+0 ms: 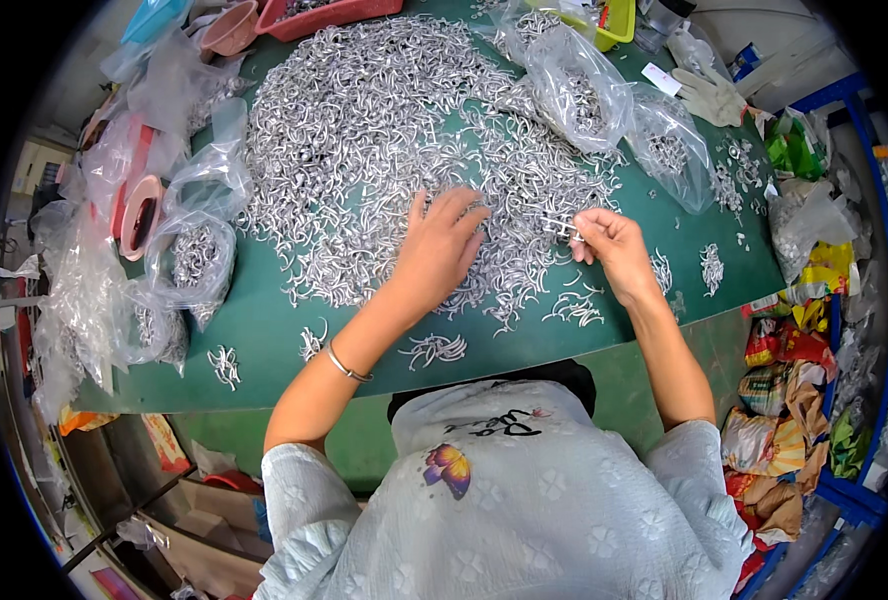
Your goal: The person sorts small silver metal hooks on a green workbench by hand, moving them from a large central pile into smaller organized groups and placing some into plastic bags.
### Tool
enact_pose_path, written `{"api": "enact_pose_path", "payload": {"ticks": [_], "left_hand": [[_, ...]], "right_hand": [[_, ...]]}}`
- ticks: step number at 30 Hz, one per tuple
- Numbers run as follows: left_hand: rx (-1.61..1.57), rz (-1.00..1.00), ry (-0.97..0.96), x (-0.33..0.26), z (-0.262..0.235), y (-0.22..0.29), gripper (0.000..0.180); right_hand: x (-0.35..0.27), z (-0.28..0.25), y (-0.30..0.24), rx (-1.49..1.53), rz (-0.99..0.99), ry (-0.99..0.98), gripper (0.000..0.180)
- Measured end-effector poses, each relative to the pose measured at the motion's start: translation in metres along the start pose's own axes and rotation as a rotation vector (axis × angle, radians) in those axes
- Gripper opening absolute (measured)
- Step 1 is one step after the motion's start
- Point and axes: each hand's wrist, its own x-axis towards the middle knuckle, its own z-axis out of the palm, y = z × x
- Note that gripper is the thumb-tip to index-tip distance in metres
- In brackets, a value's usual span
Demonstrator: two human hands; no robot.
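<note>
While the left hand (442, 245) is lying open over small, curved, silver metal pieces (354, 130) heaped at twelve o'clock on the green worktop (699, 240), the right hand (609, 250) is pinching some at two o'clock.

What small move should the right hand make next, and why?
Probably draw the right hand nearer the body and release over the small loose cluster: its fingertips appear to pinch curved silver metal pieces, that cluster lies close by, and the left hand is spread on the large heap.
</note>
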Motion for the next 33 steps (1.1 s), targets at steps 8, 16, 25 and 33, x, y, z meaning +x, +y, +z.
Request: {"api": "enact_pose_path", "payload": {"ticks": [8, 16, 25, 33], "left_hand": [[0.021, 0.029, -0.104, 0.005, 0.010, 0.006, 0.040], [-0.037, 0.052, -0.017, 0.038, 0.022, 0.007, 0.060], [0.084, 0.186, -0.067, 0.069, 0.030, -0.031, 0.036], [0.244, 0.095, 0.037, 0.046, 0.009, -0.044, 0.032]], "right_hand": [[0.047, -0.120, -0.018, -0.315, -0.220, 0.604, 0.028], [0.031, -0.052, -0.019, -1.066, -0.605, 0.345, 0.042], [0.024, 0.004, 0.007, -1.166, -0.751, -0.039, 0.039], [0.027, 0.007, 0.000, -1.020, -0.788, -0.027, 0.027]]}}
